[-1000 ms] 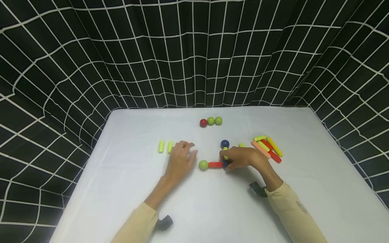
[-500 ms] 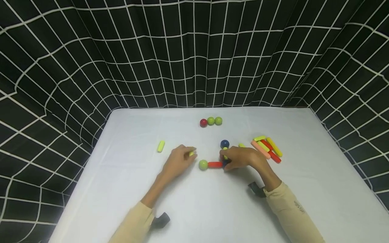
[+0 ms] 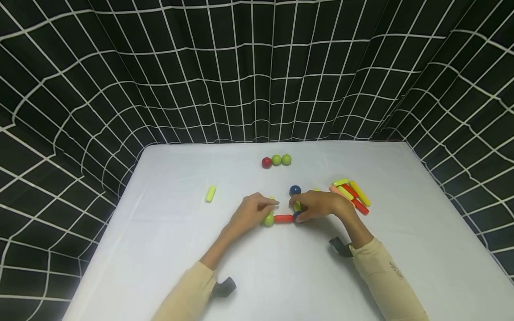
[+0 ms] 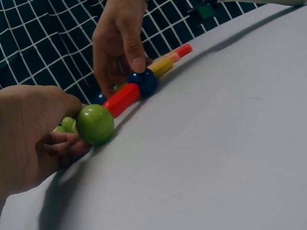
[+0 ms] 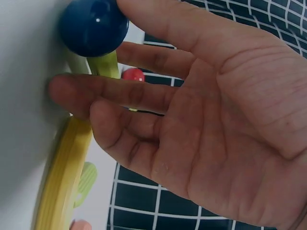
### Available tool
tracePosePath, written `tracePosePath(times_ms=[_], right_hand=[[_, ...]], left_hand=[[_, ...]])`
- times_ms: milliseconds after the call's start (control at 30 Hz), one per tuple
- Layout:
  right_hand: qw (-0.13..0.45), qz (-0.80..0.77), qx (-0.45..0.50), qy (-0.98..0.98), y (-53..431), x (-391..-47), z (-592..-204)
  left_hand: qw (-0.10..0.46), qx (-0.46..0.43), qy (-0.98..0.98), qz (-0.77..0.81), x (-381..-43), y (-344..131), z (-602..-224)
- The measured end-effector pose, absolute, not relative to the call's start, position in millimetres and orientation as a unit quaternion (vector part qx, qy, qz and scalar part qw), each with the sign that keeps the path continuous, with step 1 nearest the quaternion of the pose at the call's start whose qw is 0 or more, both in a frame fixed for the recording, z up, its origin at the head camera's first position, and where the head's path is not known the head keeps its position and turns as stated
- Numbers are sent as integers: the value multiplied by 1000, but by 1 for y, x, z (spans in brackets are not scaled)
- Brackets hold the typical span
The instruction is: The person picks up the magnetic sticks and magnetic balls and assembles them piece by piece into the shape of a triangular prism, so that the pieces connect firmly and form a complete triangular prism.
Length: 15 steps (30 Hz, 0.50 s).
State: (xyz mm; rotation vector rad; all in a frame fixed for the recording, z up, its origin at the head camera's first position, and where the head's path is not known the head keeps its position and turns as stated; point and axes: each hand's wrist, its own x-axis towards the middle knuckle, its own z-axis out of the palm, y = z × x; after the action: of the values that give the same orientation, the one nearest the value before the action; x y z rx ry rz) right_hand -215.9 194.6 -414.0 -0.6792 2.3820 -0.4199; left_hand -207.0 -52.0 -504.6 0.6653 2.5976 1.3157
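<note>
In the head view my left hand holds a short yellow-green rod at the green ball; the fingers mostly hide the rod. A red rod joins that ball to a near blue ball. My right hand has its thumb on the near blue ball, its index finger beside another yellow-green rod. That rod runs back toward a far blue ball. In the right wrist view the other fingers are loosely bent near the tabletop.
One yellow-green rod lies at left. A red ball and two green balls sit in a row at the back. Several loose rods, including a yellow rod, are piled at right on the white table. Gridded dark curtain surrounds it.
My left hand has picked up one of the two yellow-green rods at left and carried it right to the green ball. My right hand has stayed at the blue ball.
</note>
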Motion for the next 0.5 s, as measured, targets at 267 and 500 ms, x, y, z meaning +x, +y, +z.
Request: tracePosePath(times_ms=[267, 500], right_hand=[[301, -173, -275, 897, 191, -215, -420], [314, -184, -276, 890, 187, -214, -416]], left_hand=[[51, 180, 840, 510, -213, -52, -522], [55, 165, 830, 530, -213, -48, -523]])
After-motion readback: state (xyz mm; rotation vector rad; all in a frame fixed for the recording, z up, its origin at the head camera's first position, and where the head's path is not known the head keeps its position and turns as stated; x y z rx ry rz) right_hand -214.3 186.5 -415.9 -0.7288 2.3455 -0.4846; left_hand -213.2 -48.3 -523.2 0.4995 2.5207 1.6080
